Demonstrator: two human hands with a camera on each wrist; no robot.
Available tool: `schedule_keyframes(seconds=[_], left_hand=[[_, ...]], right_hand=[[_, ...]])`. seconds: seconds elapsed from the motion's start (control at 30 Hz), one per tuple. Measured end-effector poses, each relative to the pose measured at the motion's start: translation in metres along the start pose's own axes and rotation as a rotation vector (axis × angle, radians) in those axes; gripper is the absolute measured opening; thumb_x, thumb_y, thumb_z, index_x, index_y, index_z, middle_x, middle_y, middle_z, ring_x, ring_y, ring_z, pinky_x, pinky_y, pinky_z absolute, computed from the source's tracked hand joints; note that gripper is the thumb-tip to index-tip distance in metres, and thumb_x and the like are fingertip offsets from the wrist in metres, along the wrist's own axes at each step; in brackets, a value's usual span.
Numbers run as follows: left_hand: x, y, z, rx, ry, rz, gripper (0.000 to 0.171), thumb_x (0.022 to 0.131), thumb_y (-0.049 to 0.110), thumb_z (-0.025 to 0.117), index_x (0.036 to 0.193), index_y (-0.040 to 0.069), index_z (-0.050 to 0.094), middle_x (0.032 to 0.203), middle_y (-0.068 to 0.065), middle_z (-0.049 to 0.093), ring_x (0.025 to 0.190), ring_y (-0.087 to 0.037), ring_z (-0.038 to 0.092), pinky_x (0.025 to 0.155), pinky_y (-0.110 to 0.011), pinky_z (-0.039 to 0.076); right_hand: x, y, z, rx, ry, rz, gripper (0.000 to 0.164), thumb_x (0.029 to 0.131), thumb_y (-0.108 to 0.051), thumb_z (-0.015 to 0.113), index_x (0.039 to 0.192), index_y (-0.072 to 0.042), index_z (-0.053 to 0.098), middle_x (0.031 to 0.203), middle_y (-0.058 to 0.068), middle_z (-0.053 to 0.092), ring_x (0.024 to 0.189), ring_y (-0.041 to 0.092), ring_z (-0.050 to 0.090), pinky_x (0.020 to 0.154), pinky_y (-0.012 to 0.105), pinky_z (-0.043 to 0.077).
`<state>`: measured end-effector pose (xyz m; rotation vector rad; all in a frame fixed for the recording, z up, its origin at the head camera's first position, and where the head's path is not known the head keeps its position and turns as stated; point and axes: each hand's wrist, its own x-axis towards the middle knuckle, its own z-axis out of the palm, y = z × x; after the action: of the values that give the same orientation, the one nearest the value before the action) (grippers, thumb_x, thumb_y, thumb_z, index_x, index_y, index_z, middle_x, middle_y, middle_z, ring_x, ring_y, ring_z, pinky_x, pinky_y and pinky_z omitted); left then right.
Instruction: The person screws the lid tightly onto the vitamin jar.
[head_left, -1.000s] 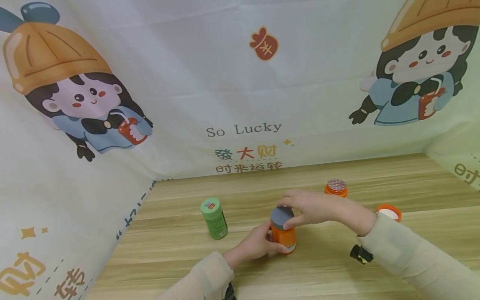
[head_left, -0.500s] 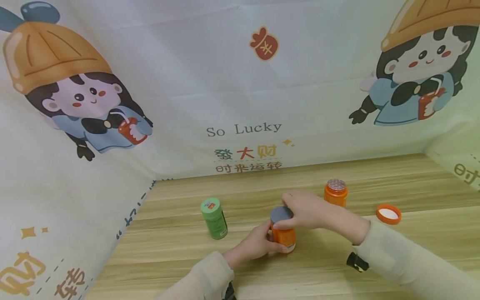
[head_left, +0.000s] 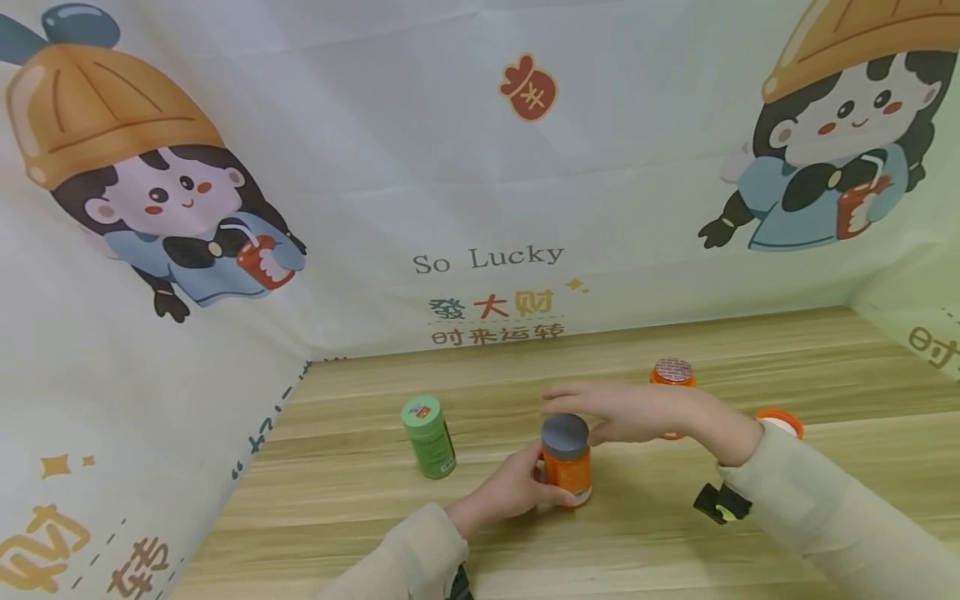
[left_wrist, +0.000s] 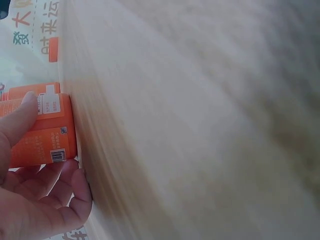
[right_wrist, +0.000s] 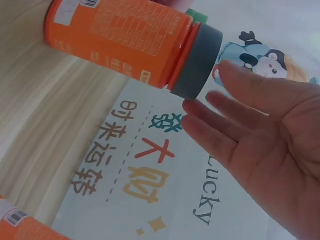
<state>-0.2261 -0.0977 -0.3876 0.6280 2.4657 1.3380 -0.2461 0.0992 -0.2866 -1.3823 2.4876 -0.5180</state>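
An orange bottle point(head_left: 567, 477) with a grey lid point(head_left: 565, 436) stands upright on the wooden table in the head view. My left hand point(head_left: 513, 485) grips its lower body, thumb across the front and fingers behind. In the left wrist view that thumb presses near the white label of the orange bottle point(left_wrist: 42, 142). My right hand point(head_left: 633, 410) is beside and behind the grey lid, fingers extended. The right wrist view shows the right hand point(right_wrist: 270, 135) with straight, spread fingers close to the grey lid point(right_wrist: 199, 61); whether a fingertip touches it I cannot tell.
To the left stands a green bottle point(head_left: 430, 437) with a light green lid. Partly behind my right arm is a second orange bottle point(head_left: 672, 372), lidless, with a printed seal on its mouth. An orange lid point(head_left: 780, 417) lies inside up farther right. A printed cloth backs the table.
My right hand gripped the grey lid, turned with it, and has now loosened its fingers off it. The left hand and the orange bottle have stayed in place.
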Motion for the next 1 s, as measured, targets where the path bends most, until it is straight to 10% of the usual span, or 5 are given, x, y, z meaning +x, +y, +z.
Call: schedule_keyframes(seconds=[0.23,0.63,1.0], left_hand=[[-0.002,0.002,0.0,-0.005,0.009,-0.006,0.057,0.075,0.012,0.076,0.124,0.005,0.048,0.11,-0.01,0.061,0.073,-0.011,0.053,0.066,-0.023,0.043],[0.0,0.002,0.0,-0.001,0.008,0.005,0.052,0.075,0.012,0.075,0.12,0.006,0.049,0.109,-0.009,0.061,0.073,-0.009,0.051,0.066,-0.021,0.043],[-0.001,0.001,0.002,0.018,0.015,0.05,0.051,0.075,0.012,0.075,0.12,0.006,0.049,0.111,-0.01,0.061,0.077,-0.008,0.052,0.067,-0.02,0.044]], right_hand=[[0.0,0.007,0.002,-0.106,-0.014,-0.151,0.037,0.089,-0.004,0.055,0.126,-0.009,0.055,0.135,0.015,0.046,0.122,0.033,0.044,0.095,0.041,0.042],[0.006,0.004,0.004,-0.154,-0.031,-0.057,0.041,0.091,-0.018,0.057,0.129,-0.005,0.05,0.129,0.008,0.047,0.113,0.019,0.045,0.094,0.035,0.04],[0.012,0.019,0.019,-0.106,0.12,-0.154,0.039,0.084,-0.017,0.06,0.119,-0.001,0.053,0.114,0.006,0.049,0.094,0.012,0.049,0.081,0.026,0.045]])
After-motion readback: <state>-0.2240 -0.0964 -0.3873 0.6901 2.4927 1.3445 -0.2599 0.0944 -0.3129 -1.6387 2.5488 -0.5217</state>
